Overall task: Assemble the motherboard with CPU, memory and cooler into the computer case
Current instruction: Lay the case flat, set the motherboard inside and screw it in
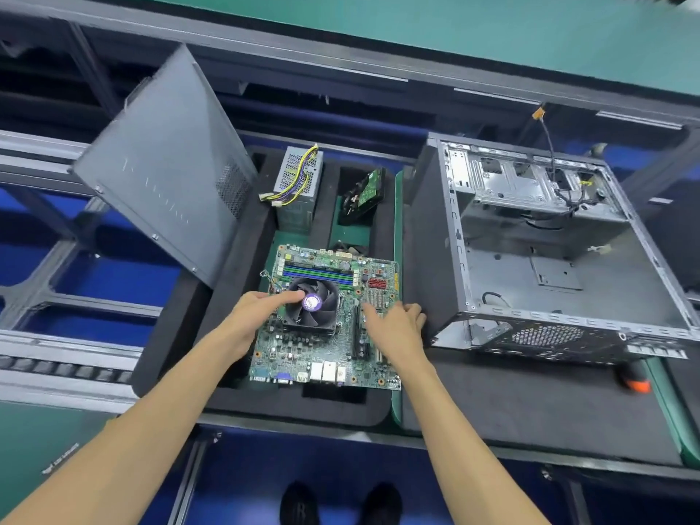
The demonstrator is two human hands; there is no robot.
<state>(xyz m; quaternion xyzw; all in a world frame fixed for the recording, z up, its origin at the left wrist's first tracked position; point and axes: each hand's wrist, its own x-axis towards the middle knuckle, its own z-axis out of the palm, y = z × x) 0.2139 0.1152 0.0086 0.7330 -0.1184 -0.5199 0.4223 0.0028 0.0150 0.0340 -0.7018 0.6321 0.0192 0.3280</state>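
The green motherboard (325, 346) lies in the black foam tray (182, 335), with memory sticks (318, 273) along its far edge and a black fan cooler (314, 308) with a purple sticker on top. My left hand (261, 308) grips the left side of the cooler, thumb across its top. My right hand (394, 320) holds the board's right edge, fingers curled over it. The open computer case (549, 259) lies on its side to the right, its inside bare metal.
A grey side panel (166, 172) leans upright at the left of the tray. A power supply (299, 183) with loose wires and a hard drive (363, 195) sit in slots behind the board. An orange-tipped tool (636, 380) lies by the case's front.
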